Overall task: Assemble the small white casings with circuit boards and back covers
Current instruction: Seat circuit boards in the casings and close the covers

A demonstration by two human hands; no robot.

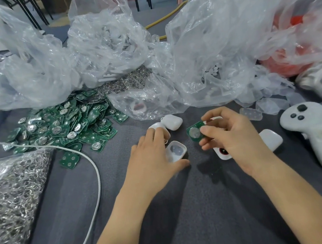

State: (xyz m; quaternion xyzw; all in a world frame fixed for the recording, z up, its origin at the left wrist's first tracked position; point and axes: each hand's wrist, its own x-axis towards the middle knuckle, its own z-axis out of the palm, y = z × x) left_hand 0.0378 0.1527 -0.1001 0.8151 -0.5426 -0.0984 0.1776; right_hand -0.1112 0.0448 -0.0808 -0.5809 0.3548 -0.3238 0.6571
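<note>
On the grey surface (pixel 184 208), the left hand (pixel 153 158) is spread with its fingers nearly straight over an open white casing (pixel 175 151) lying hollow side up; the casing seems to be touched rather than gripped. Just to the right, a green circuit board (pixel 195 131) with a coin cell is pinched in the curled fingers of the right hand (pixel 235 142). A closed white casing (pixel 173 121) lies just beyond. Farther left, a pile of circuit boards (pixel 67 123) is heaped before crumpled clear plastic bags (pixel 109 48).

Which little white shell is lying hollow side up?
The white casing beside the left hand's thumb: you can see into its empty inside. The others, like the domed casing behind it, show closed outsides.
</note>
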